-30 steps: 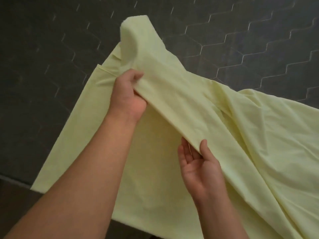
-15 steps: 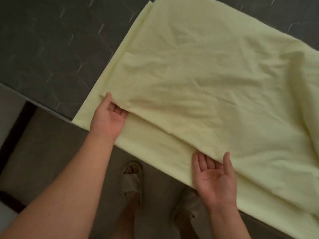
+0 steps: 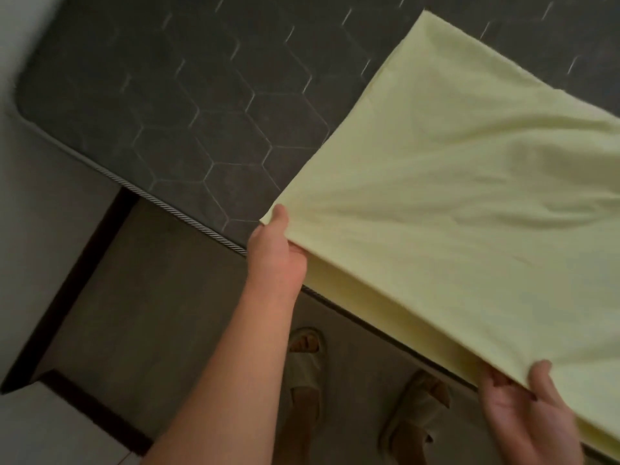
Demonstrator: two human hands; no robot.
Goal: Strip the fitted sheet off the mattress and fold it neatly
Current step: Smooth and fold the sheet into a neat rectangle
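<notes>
The pale yellow fitted sheet (image 3: 469, 182) lies doubled over on the bare dark grey mattress (image 3: 188, 105), which has a hexagon quilt pattern. Its folded near edge hangs slightly over the mattress's corded edge. My left hand (image 3: 276, 250) pinches the sheet's near left corner, thumb on top. My right hand (image 3: 523, 407) grips the near right part of the folded edge, thumb on top and fingers underneath. Between my hands the upper layer is lifted a little off the lower one.
The mattress's rounded corner (image 3: 27, 105) is at the upper left beside a light wall. Below the corded edge is the bed's grey side panel (image 3: 144, 297). My feet in light sandals (image 3: 305, 357) stand on the floor close to the bed.
The sheet has gone from held up, to laid flat, to gripped along its near edge. Both hands have shifted right and toward me, and the view has swung left to show the mattress corner.
</notes>
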